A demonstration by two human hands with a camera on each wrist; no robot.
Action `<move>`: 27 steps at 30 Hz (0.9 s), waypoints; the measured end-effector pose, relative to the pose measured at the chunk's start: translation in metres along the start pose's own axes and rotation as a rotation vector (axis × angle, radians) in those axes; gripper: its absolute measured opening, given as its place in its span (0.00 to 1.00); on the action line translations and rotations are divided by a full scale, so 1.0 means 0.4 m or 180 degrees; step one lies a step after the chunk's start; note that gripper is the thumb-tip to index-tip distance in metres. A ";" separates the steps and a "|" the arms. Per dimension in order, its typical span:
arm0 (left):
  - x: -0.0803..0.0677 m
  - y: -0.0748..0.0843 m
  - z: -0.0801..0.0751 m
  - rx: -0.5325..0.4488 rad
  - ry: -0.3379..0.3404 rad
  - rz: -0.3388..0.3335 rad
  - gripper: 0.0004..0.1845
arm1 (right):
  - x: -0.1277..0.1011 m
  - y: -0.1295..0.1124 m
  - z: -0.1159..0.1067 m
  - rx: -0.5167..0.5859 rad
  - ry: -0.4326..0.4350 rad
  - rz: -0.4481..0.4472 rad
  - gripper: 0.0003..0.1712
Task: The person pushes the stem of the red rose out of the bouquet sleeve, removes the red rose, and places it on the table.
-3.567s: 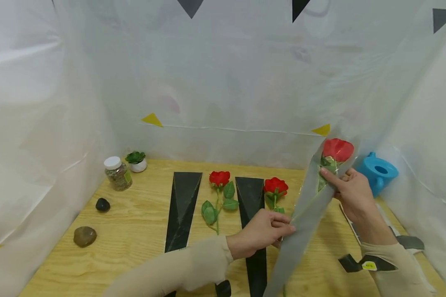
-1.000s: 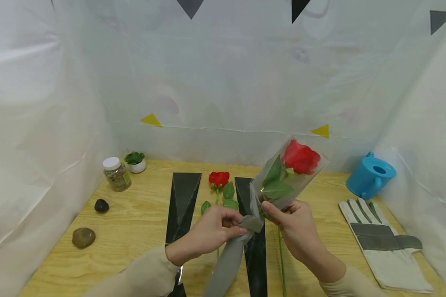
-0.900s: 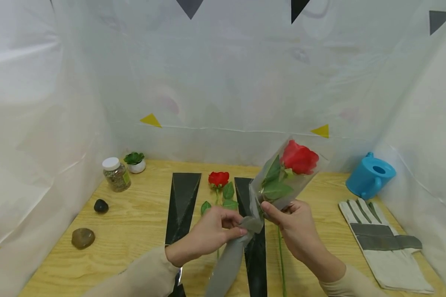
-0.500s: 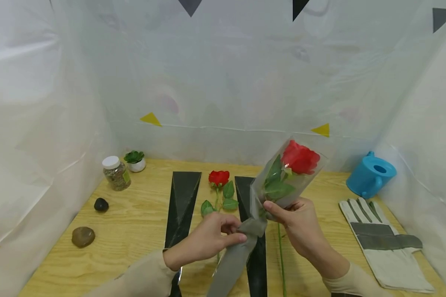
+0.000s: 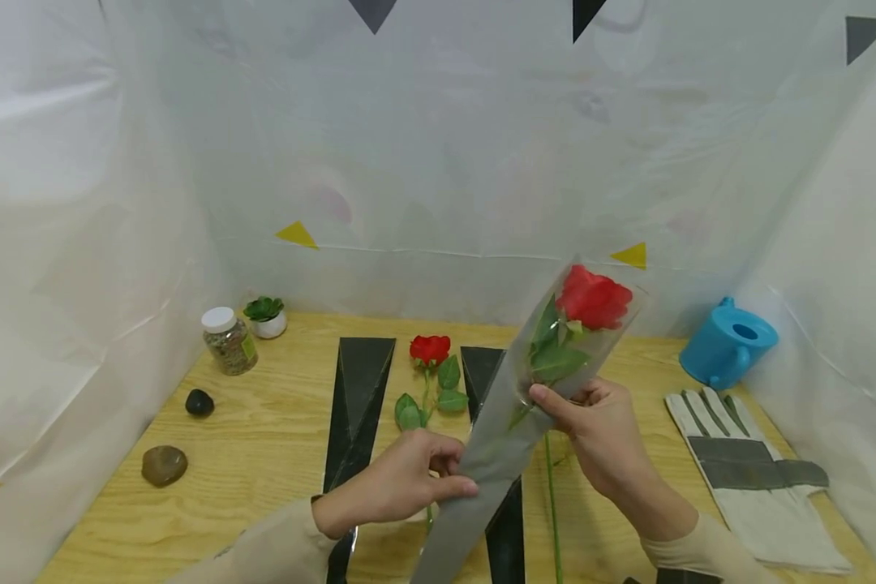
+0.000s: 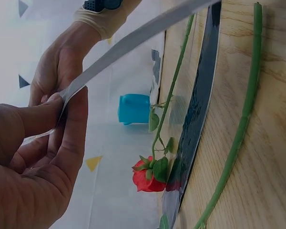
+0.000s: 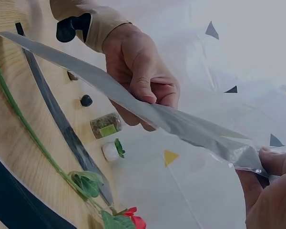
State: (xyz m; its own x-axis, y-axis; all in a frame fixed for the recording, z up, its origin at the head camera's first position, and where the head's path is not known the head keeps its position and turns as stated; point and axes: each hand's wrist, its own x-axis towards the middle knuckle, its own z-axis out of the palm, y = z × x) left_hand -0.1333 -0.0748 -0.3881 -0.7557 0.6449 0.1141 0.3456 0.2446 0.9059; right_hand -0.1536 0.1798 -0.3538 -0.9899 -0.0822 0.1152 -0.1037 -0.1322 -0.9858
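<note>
In the head view a grey sleeve with a clear front slants up over the table, a red rose inside its wide top. My right hand pinches the sleeve just under the bloom, thumb on the front. Lower down, my left hand pinches its left edge; the right wrist view shows the thumb above and fingers beneath. Behind lies a second rose between two black sleeves, the left one and the right one. A third rose shows its stem; its bloom appears in the left wrist view.
At the back left stand a lidded jar and a small potted plant. A black stone and a brown stone lie in front. On the right are a blue watering can and a work glove.
The sleeve with its rose has come leftward from the right side. About a second ago its middle was bent and bunched between my hands; now it is straightened out, the bloom slightly higher.
</note>
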 end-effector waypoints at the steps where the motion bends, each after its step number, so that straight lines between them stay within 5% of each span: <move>1: 0.000 -0.001 -0.001 0.0018 -0.0015 0.0002 0.19 | 0.000 -0.001 0.000 0.0002 0.0012 0.0002 0.15; 10: -0.009 0.000 -0.009 0.0133 -0.0128 -0.0098 0.16 | 0.000 -0.017 -0.010 -0.0034 0.0097 -0.0045 0.20; 14: -0.006 0.005 -0.002 -0.0106 -0.0063 -0.0137 0.05 | 0.000 -0.017 -0.007 0.0038 0.0075 -0.0038 0.22; 21: -0.002 0.011 0.013 -0.0253 0.0103 -0.0248 0.07 | -0.002 -0.002 0.009 0.0087 -0.0009 0.0016 0.27; 27: -0.003 0.012 0.019 -0.0231 0.0224 -0.0127 0.06 | -0.005 0.013 0.021 0.0062 -0.0101 0.0090 0.29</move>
State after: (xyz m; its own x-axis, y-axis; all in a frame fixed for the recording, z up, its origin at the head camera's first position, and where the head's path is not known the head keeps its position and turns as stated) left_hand -0.1265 -0.0687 -0.3868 -0.8062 0.5826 0.1034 0.2751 0.2144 0.9372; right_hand -0.1515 0.1708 -0.3579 -0.9889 -0.1174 0.0914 -0.0735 -0.1486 -0.9862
